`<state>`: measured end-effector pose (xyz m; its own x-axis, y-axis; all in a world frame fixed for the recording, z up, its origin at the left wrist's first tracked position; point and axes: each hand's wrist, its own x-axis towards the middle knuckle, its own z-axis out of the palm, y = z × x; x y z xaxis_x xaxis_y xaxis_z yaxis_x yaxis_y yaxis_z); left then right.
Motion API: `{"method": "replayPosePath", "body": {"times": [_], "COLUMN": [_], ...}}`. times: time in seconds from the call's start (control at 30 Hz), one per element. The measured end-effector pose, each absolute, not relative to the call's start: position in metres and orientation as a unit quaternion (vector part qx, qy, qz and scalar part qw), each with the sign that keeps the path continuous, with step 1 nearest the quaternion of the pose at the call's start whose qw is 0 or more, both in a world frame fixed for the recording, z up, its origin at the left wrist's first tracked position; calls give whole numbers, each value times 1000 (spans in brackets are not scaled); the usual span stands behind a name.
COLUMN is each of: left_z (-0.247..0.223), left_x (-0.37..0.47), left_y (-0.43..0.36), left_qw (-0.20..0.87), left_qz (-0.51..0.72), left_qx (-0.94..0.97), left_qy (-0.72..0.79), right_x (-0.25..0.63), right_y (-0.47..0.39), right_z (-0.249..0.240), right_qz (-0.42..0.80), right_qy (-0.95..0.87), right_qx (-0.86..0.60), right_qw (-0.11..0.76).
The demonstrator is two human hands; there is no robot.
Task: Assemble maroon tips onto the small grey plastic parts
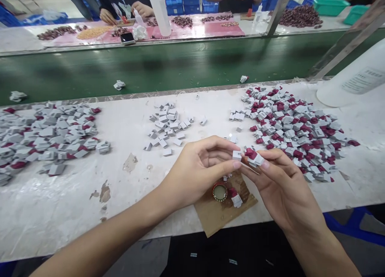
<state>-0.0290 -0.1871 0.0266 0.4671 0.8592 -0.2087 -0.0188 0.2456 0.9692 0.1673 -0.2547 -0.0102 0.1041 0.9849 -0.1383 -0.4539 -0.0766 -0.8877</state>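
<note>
Between the thumb and fingers of my left hand [200, 170] is a small grey plastic block [236, 155]. My right hand [285, 184] pinches a grey and maroon plastic piece [254, 156], held close beside the block, with a small gap between them. Below both hands lies a brown cardboard sheet [210, 220] with a bottle cap [219, 192] and another grey and maroon piece [236, 199] on it. A small pile of grey blocks [168, 122] sits beyond my left hand. To the right spreads a large heap of grey and maroon pieces [294, 124].
Another heap of grey and maroon pieces [51, 134] covers the table's left. A green conveyor belt [180, 68] runs behind, carrying a few pieces. A large white bottle [355, 76] stands at right. Across the belt, co-workers' hands work near a white bottle [161, 14] and brown piles.
</note>
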Motion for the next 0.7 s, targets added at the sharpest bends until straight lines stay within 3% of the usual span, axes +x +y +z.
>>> {"method": "replayPosePath", "body": {"times": [0.5, 0.7], "left_z": [25, 25], "left_x": [-30, -36], "left_y": [-188, -180], "left_qw": [676, 690], "left_qz": [300, 298], "left_qx": [528, 526], "left_qy": [417, 399], "right_x": [169, 179], "right_y": [-254, -241], "right_z": [-16, -9], "right_qz": [496, 542], "right_qy": [-420, -456], "right_qx": [-491, -461], "right_qw": [580, 535]}}
